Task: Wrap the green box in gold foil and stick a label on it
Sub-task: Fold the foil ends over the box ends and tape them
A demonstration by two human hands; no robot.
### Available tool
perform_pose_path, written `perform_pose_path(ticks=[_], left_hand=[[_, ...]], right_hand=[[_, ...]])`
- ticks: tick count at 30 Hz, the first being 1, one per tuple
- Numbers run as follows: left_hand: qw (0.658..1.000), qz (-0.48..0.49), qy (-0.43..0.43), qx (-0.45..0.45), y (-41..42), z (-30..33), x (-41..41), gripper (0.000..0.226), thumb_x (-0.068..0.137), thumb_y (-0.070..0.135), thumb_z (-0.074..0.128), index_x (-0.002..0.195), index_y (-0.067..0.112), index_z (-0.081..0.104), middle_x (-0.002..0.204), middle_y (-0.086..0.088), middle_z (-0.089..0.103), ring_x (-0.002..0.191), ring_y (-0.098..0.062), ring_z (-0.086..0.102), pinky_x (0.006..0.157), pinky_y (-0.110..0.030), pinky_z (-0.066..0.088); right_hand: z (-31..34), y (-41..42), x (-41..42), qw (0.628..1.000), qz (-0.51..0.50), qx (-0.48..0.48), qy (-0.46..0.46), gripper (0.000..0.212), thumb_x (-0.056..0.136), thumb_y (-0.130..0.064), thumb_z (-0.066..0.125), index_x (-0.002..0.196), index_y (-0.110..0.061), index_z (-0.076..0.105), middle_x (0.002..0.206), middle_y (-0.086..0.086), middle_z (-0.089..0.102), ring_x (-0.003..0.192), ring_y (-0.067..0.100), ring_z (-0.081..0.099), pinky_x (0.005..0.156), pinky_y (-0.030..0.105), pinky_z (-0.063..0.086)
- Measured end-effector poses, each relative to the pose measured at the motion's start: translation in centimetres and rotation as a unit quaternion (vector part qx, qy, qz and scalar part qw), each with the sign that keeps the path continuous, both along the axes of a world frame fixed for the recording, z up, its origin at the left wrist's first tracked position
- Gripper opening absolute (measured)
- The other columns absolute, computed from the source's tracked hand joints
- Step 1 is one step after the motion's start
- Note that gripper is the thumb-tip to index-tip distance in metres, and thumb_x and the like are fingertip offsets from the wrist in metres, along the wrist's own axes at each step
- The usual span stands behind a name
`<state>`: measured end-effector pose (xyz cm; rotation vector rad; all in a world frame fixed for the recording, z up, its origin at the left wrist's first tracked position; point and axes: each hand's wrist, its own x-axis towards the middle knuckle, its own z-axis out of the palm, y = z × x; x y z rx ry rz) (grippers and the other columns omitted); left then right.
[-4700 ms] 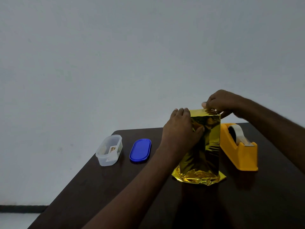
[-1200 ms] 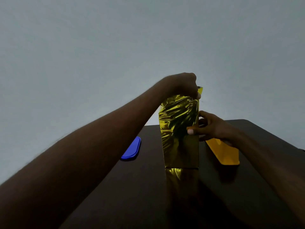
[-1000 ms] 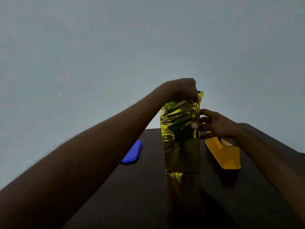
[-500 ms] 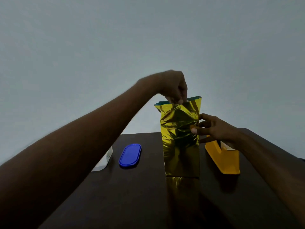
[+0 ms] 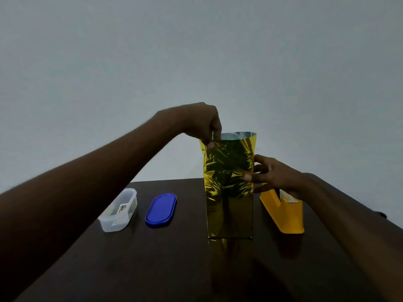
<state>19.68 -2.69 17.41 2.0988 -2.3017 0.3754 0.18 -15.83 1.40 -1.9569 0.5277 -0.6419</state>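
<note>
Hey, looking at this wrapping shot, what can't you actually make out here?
- Green box: hidden by the upright gold foil wrap, head view.
- Tape roll in the yellow plastic tape dispenser: mostly behind the right hand.
- Printed label inside the clear plastic tub: too small to read.

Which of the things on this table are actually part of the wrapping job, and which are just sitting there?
In use:
gold-wrapped box
left hand, pinching the foil's top edge
right hand, steadying its side

Lying by:
yellow tape dispenser
clear tub
blue lid
</note>
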Motion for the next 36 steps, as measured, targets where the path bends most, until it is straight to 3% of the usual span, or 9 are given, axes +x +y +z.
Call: perform_pose_path(ticks=[3, 7, 11, 19, 23, 26, 30, 33, 36], left_hand=[[0.999, -0.005, -0.015, 0.043, -0.3, -0.9, -0.2, 0.02, 0.073, 0.034, 0.083, 0.088, 0.026, 0.072, 0.072, 0.01, 0.063, 0.07, -0.005, 0.054, 0.064, -0.023, 0.04], [0.995, 0.032, -0.078, 0.045, -0.8, -2.2, -0.5, 0.038, 0.075, 0.037, 0.082, 0.103, 0.014, 0.072, 0.083, -0.002, 0.064, 0.079, -0.017, 0.055, 0.063, -0.025, 0.039], [0.995, 0.048, -0.082, 0.036, -1.2, -2.1, -0.5, 0.026, 0.084, 0.033, 0.074, 0.086, 0.01, 0.065, 0.064, 0.002, 0.05, 0.077, -0.02, 0.05, 0.066, -0.025, 0.037], [0.991, 0.059, -0.086, 0.085, -1.7, -1.7, -0.4, 0.023, 0.092, 0.032, 0.064, 0.087, 0.01, 0.059, 0.065, 0.001, 0.045, 0.062, -0.013, 0.041, 0.053, -0.023, 0.031], [0.989, 0.07, -0.072, 0.108, -1.9, -1.4, -0.3, 0.027, 0.093, 0.033, 0.063, 0.098, 0.006, 0.063, 0.067, 0.001, 0.043, 0.065, -0.015, 0.04, 0.054, -0.023, 0.031], [0.988, 0.078, -0.051, 0.125, -1.8, -1.1, -0.2, 0.035, 0.094, 0.033, 0.062, 0.11, 0.002, 0.066, 0.076, 0.0, 0.051, 0.07, -0.013, 0.044, 0.06, -0.023, 0.034], [0.99, 0.073, 0.082, 0.086, -0.9, 0.4, 0.2, 0.032, 0.099, 0.033, 0.054, 0.106, 0.008, 0.071, 0.083, 0.002, 0.066, 0.086, -0.015, 0.059, 0.081, -0.032, 0.047], [0.983, 0.071, 0.168, -0.004, -1.1, 1.4, 1.2, 0.037, 0.099, 0.04, 0.052, 0.095, 0.009, 0.071, 0.087, -0.004, 0.074, 0.083, -0.015, 0.07, 0.074, -0.03, 0.054], [0.977, 0.123, 0.167, 0.041, -1.7, 0.9, 1.8, 0.053, 0.084, 0.053, 0.067, 0.106, 0.005, 0.064, 0.096, -0.01, 0.07, 0.087, -0.023, 0.071, 0.068, -0.034, 0.061]], right_hand=[[-0.1, 0.0, 0.1, 1.0, -0.001, -0.006, 0.0, 0.069, 0.072, -0.033, 0.078, 0.134, -0.023, 0.05, 0.122, 0.007, 0.066, 0.106, 0.021, 0.069, 0.083, 0.043, 0.06], [0.0, 0.1, 0.1, 1.0, 0.005, -0.012, 0.001, 0.067, 0.072, -0.034, 0.077, 0.133, -0.022, 0.051, 0.121, 0.008, 0.066, 0.106, 0.021, 0.069, 0.083, 0.042, 0.06], [-0.1, -0.1, 0.1, 1.0, 0.011, -0.018, 0.0, 0.068, 0.072, -0.038, 0.081, 0.132, -0.024, 0.052, 0.121, 0.007, 0.067, 0.106, 0.02, 0.069, 0.082, 0.04, 0.06], [0.0, -0.4, 0.3, 0.999, 0.019, -0.036, -0.001, 0.103, 0.045, -0.064, 0.088, 0.133, -0.025, 0.051, 0.118, 0.005, 0.068, 0.105, 0.021, 0.07, 0.079, 0.038, 0.06], [0.1, -0.4, 0.4, 0.999, 0.029, -0.025, 0.004, 0.075, 0.069, -0.043, 0.085, 0.133, -0.025, 0.05, 0.122, 0.007, 0.067, 0.103, 0.022, 0.07, 0.082, 0.042, 0.06], [0.1, -0.5, 0.5, 0.999, 0.03, -0.019, 0.0, 0.07, 0.073, -0.037, 0.083, 0.133, -0.023, 0.05, 0.122, 0.008, 0.067, 0.104, 0.023, 0.07, 0.086, 0.046, 0.059], [0.0, -0.5, 0.3, 0.999, 0.025, -0.024, -0.004, 0.098, 0.048, -0.058, 0.09, 0.132, -0.024, 0.052, 0.121, 0.006, 0.068, 0.107, 0.022, 0.069, 0.085, 0.047, 0.059], [-0.1, -0.4, 0.2, 0.999, 0.027, -0.026, -0.008, 0.101, 0.044, -0.061, 0.09, 0.132, -0.027, 0.052, 0.122, 0.005, 0.068, 0.107, 0.02, 0.069, 0.083, 0.044, 0.06], [0.0, -0.1, 0.3, 0.999, 0.033, -0.028, -0.006, 0.091, 0.05, -0.059, 0.089, 0.128, -0.03, 0.054, 0.12, 0.004, 0.068, 0.106, 0.019, 0.069, 0.081, 0.04, 0.06]])
